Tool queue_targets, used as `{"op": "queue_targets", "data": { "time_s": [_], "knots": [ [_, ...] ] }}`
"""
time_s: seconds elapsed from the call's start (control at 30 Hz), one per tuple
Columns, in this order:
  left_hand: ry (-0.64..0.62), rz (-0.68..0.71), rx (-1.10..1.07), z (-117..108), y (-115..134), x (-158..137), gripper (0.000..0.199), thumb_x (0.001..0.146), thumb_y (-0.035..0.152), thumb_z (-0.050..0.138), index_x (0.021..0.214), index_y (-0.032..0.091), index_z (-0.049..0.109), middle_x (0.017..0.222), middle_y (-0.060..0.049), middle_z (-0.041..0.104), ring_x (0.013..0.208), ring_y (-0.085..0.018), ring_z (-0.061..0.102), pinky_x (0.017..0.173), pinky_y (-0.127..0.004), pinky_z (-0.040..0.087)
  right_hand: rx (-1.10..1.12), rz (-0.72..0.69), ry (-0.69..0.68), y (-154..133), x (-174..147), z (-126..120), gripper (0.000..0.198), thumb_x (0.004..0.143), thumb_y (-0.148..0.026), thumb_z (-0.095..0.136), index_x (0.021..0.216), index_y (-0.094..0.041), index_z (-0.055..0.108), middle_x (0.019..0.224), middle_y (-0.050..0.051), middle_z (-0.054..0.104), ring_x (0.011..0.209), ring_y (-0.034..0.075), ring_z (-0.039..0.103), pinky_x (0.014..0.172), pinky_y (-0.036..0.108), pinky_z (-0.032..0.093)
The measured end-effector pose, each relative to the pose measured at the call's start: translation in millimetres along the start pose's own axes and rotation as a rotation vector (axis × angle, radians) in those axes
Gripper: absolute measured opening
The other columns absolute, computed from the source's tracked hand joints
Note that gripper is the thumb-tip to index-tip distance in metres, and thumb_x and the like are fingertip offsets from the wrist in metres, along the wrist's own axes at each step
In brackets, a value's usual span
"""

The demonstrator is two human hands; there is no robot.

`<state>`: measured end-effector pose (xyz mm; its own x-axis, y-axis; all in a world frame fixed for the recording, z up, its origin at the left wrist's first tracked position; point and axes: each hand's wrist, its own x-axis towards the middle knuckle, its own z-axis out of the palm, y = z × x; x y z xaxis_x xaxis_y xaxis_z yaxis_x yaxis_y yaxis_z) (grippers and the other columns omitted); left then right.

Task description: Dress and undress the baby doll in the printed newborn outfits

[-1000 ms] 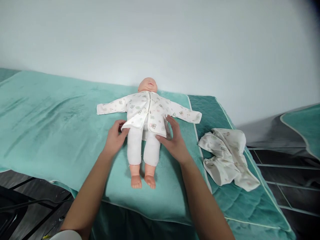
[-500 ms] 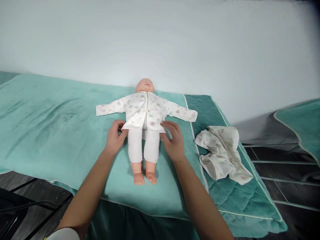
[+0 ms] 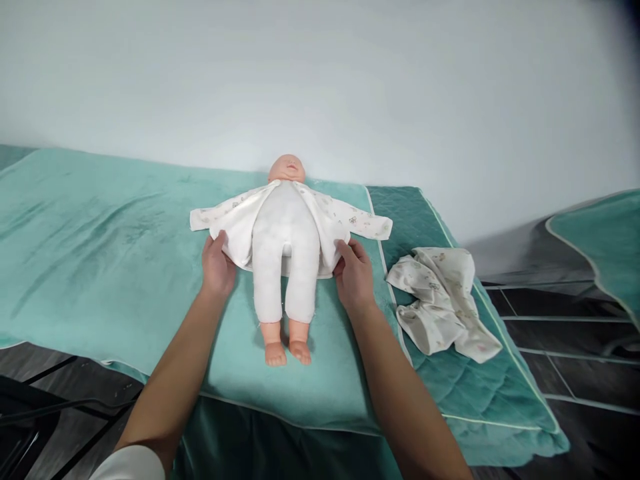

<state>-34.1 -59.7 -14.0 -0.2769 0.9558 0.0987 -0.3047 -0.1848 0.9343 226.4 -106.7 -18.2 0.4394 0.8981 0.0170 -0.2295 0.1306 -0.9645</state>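
Note:
A baby doll (image 3: 286, 220) lies on its back on the green bed cover, its head towards the wall and its bare feet towards me. It wears a white patterned baby jacket (image 3: 367, 223), spread apart at the front so that the white cloth body shows. On the left, my left hand (image 3: 219, 265) pinches the lower front corner of one jacket panel. My right hand (image 3: 353, 272) grips the edge of the opposite panel beside the doll's hip. Both sleeves stretch out sideways, and the doll's hands are hidden.
Crumpled patterned baby clothing (image 3: 445, 300) lies to the right on the darker quilted part of the cover (image 3: 480, 407). The bed (image 3: 110, 267) stands against a pale wall (image 3: 320, 80). Another green cover (image 3: 605, 240) hangs at the far right. A black object with a cable (image 3: 30, 413) is at the lower left.
Both jacket panels have been drawn outward from the middle, uncovering the doll's white torso. My hands have moved apart slightly with the edges.

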Motion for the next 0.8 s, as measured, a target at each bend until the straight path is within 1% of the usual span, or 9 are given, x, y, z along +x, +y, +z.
{"op": "queue_targets", "data": {
  "time_s": [0.1,0.2,0.27,0.37,0.5,0.6,0.67,0.73,0.8],
  "knots": [
    [0.189,0.099,0.153,-10,-6,2,0.032,0.091,0.036,0.061,0.119,0.025,0.052,0.131,-0.009,0.063,0.121,-0.02,0.064,0.104,-0.038,0.055,-0.147,-0.185,0.123,13,8,-11,0.046,0.085,-0.044,0.07,0.124,-0.023,0.056,0.119,0.006,0.066,0.098,0.019,0.068,0.079,0.032,0.059],
    [0.326,0.298,0.408,-13,-4,-3,0.043,0.087,0.024,0.062,0.128,0.027,0.049,0.142,-0.009,0.049,0.132,-0.02,0.053,0.111,-0.038,0.048,-0.308,-0.353,0.281,18,9,-21,0.054,0.086,-0.04,0.069,0.134,-0.024,0.051,0.141,0.012,0.056,0.122,0.024,0.063,0.095,0.042,0.058],
    [0.254,0.417,0.54,-12,0,-8,0.042,0.087,0.02,0.06,0.128,0.026,0.052,0.141,-0.009,0.048,0.135,-0.022,0.049,0.114,-0.04,0.046,-0.386,-0.397,0.297,14,1,-27,0.051,0.086,-0.037,0.067,0.133,-0.025,0.052,0.148,0.013,0.051,0.133,0.026,0.056,0.103,0.047,0.055],
    [0.042,0.53,0.644,-7,4,-14,0.035,0.089,0.02,0.061,0.123,0.024,0.056,0.139,-0.011,0.051,0.137,-0.024,0.049,0.117,-0.044,0.044,-0.538,-0.509,0.218,0,-17,-40,0.041,0.089,-0.034,0.063,0.129,-0.025,0.056,0.152,0.012,0.047,0.142,0.028,0.049,0.113,0.056,0.046],
    [-0.152,0.61,0.779,-4,5,-20,0.029,0.093,0.022,0.058,0.121,0.021,0.062,0.141,-0.013,0.052,0.139,-0.025,0.049,0.124,-0.049,0.037,-0.905,-0.672,0.154,-27,-42,-78,0.033,0.092,-0.031,0.059,0.125,-0.024,0.061,0.147,0.014,0.052,0.142,0.032,0.047,0.119,0.062,0.037],
    [-0.229,0.637,0.853,-7,7,-30,0.027,0.096,0.022,0.052,0.118,0.022,0.068,0.139,-0.012,0.057,0.135,-0.026,0.052,0.12,-0.05,0.042,-1.265,-0.577,0.128,-44,-60,-121,0.036,0.091,-0.035,0.06,0.125,-0.023,0.062,0.151,0.016,0.051,0.144,0.039,0.044,0.118,0.065,0.035],
    [-0.251,0.635,0.859,-12,10,-40,0.028,0.097,0.023,0.051,0.117,0.023,0.07,0.133,-0.01,0.062,0.13,-0.025,0.055,0.115,-0.049,0.045,-1.44,-0.458,0.15,-51,-70,-150,0.051,0.089,-0.045,0.066,0.134,-0.022,0.057,0.161,0.017,0.041,0.149,0.043,0.036,0.119,0.069,0.032],
    [-0.259,0.611,0.839,-19,14,-50,0.028,0.097,0.024,0.051,0.116,0.023,0.071,0.127,-0.009,0.066,0.126,-0.025,0.058,0.113,-0.048,0.047,-1.474,-0.365,0.177,-55,-72,-177,0.068,0.086,-0.055,0.068,0.142,-0.02,0.052,0.165,0.02,0.036,0.151,0.045,0.034,0.12,0.069,0.031],
    [-0.276,0.559,0.807,-27,18,-59,0.027,0.096,0.025,0.051,0.113,0.024,0.072,0.124,-0.009,0.068,0.123,-0.025,0.06,0.112,-0.048,0.047,-1.382,-0.285,0.196,-56,-65,-200,0.073,0.086,-0.059,0.064,0.142,-0.013,0.052,0.158,0.026,0.044,0.147,0.043,0.042,0.12,0.062,0.035]
  ]
}}
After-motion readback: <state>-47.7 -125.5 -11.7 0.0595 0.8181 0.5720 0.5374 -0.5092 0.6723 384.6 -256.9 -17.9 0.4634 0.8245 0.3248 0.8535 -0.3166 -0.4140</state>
